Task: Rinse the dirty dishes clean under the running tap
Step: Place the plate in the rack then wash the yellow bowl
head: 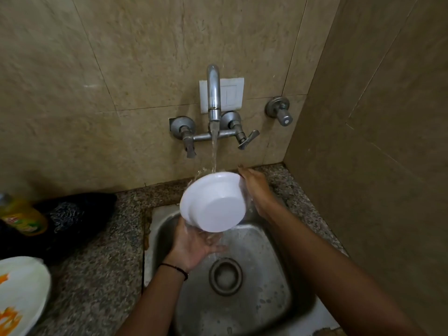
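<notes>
A white bowl (214, 202) is held tilted over the steel sink (274, 287), its flat base turned toward me. Water runs from the tap (213, 93) onto the bowl's far rim. My left hand (196, 243) is under the bowl's lower edge, palm up, fingers spread and wet. My right hand (257, 190) is flat against the bowl's right side, fingers straight and pointing to the wall. A white plate with orange stains (19, 292) lies on the counter at the lower left.
A yellow dish-soap bottle (24, 217) lies on a dark cloth (80, 212) on the granite counter (97, 275) left of the sink. Two lever handles (190, 147) flank the tap; a separate valve (281, 112) sits to the right. A tiled side wall closes in the right.
</notes>
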